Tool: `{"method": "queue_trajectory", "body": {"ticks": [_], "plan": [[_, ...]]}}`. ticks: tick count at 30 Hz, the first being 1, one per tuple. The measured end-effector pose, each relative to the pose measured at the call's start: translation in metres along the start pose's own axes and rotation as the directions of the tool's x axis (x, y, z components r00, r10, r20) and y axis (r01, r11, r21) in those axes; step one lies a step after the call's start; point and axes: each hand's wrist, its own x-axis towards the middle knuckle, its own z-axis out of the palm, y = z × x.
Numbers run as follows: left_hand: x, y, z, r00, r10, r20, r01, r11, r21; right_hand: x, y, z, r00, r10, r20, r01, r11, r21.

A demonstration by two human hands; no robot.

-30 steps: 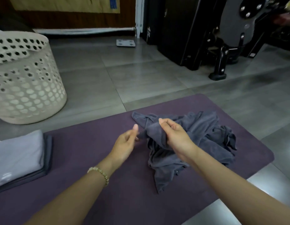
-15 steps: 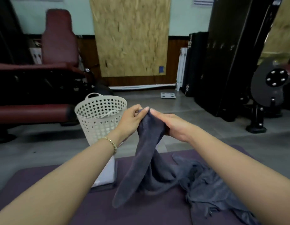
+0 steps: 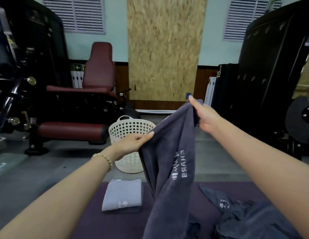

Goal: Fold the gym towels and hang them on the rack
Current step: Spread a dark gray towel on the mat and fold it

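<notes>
The held towel (image 3: 167,152) is dark grey with pale lettering. The mat (image 3: 91,221) is purple. On the mat, the folded towel (image 3: 122,194) is light grey. Behind the mat, the basket (image 3: 131,126) is cream with heart-shaped holes, the bench (image 3: 98,66) maroon.

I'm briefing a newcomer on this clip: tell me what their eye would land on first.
The dark grey towel hangs mid-frame, pinched by the left hand at its edge and the right hand at its raised corner. Below lies a folded pale towel on the purple mat, with a white perforated basket behind it.
</notes>
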Motion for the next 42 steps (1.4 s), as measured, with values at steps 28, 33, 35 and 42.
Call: {"method": "queue_trajectory", "body": {"ticks": [28, 33, 35, 42], "plan": [[0.021, -0.022, 0.002, 0.944, 0.127, -0.304, -0.146, 0.988, -0.043, -0.007, 0.083, -0.033, 0.994, 0.004, -0.113, -0.035, 0.961, -0.274], [0.022, -0.073, 0.072, 0.987, 0.063, -0.146, -0.067, 0.998, -0.02, -0.022, 0.145, -0.076, 0.988, 0.108, -0.114, -0.142, 0.924, -0.355], [0.026, -0.094, 0.095, 0.996, 0.014, -0.084, -0.017, 0.999, -0.037, -0.022, 0.175, -0.093, 0.98, 0.155, -0.125, -0.19, 0.921, -0.341], [0.061, -0.186, 0.168, 0.98, -0.18, 0.08, 0.174, 0.982, 0.074, -0.007, 0.29, -0.153, 0.869, 0.492, -0.047, -0.473, 0.801, -0.367]]}}
